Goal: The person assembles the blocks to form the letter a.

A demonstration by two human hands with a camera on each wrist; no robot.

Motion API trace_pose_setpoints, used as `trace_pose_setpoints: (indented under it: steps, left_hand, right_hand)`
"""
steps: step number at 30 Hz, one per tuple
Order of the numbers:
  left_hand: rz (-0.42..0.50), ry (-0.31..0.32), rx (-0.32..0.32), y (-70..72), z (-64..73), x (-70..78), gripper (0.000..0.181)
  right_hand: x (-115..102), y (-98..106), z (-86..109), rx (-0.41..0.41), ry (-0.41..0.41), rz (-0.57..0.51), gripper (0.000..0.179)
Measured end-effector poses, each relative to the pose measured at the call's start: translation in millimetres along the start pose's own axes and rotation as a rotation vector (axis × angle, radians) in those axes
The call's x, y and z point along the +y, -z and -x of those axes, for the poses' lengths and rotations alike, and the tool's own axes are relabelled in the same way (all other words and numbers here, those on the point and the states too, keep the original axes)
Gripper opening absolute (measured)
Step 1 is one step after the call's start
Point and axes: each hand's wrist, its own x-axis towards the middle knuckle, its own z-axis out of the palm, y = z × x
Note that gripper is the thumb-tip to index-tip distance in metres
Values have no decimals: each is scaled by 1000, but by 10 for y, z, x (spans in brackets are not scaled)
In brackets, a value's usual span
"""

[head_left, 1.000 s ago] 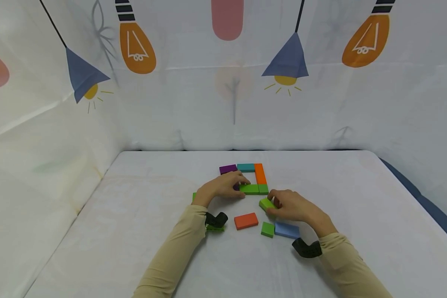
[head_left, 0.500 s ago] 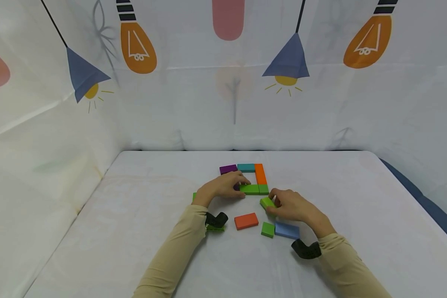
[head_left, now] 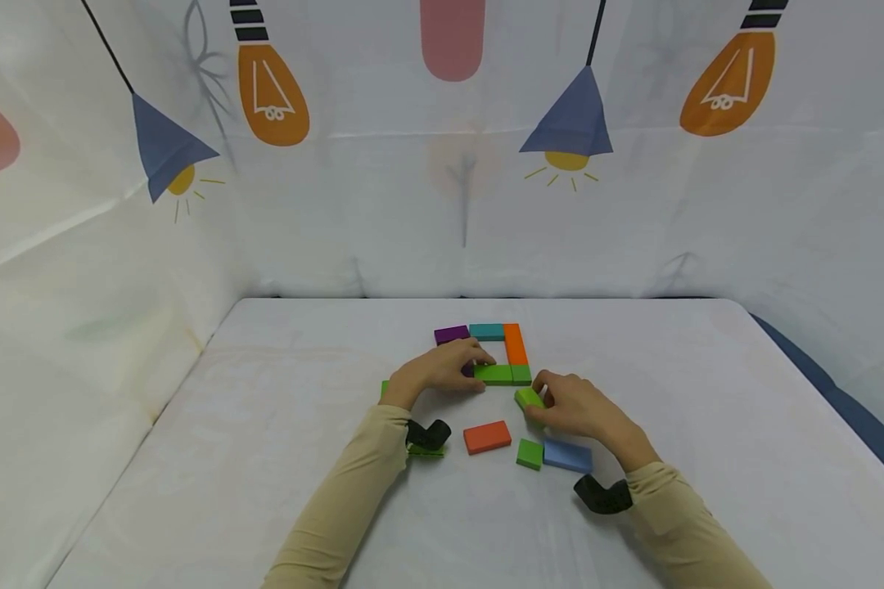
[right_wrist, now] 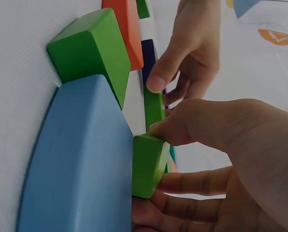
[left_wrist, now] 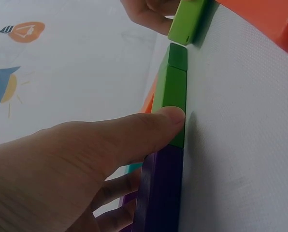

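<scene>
Wooden blocks form a rectangular outline: a purple block [head_left: 452,333], a teal block [head_left: 486,331], an orange block [head_left: 514,343], a small green block [head_left: 520,375], a long green block [head_left: 495,375] and a dark purple block [left_wrist: 163,193]. My left hand [head_left: 442,368] pinches the long green block, thumb on its near face, fingers inside the outline; it covers much of the dark purple one. My right hand [head_left: 585,406] pinches a light green block [head_left: 528,398] between thumb and fingers, just in front of the outline's near right corner and apart from it.
Nearer me on the white table [head_left: 214,491] lie a red-orange block [head_left: 487,438], a green block [head_left: 529,454] and a blue block [head_left: 568,456], the last two side by side. Another green block [head_left: 426,451] is partly hidden under my left wrist.
My right wrist has shifted very slightly left and toward me, with the light green block still pinched. The left hand and the other blocks have stayed in place.
</scene>
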Motion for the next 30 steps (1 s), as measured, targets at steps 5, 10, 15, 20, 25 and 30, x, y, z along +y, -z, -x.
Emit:
trace_pose_setpoints:
  steps: [5,10,15,20,25,30]
  left_hand:
    - [1,0,1,-7,-10,-8,41]
    - [3,4,0,-9,-14,-10,42]
    - [3,10,4,-10,-25,-15,41]
    - [3,7,3,-12,-15,-15,41]
    - [2,4,5,-13,0,-8,41]
    - [6,3,7,-19,-2,4,41]
  right_hand:
    - [-2,-16,-17,20,-24,-4,35]
    - [6,-26,-34,29,-33,-11,36]
    - [16,-36,-50,41,-22,-13,36]
    - [5,-54,-42,52,-26,-13,36]
    - [-3,-70,-34,60,-35,-17,38]
    - [-3,-78,-23,65,-37,-20,39]
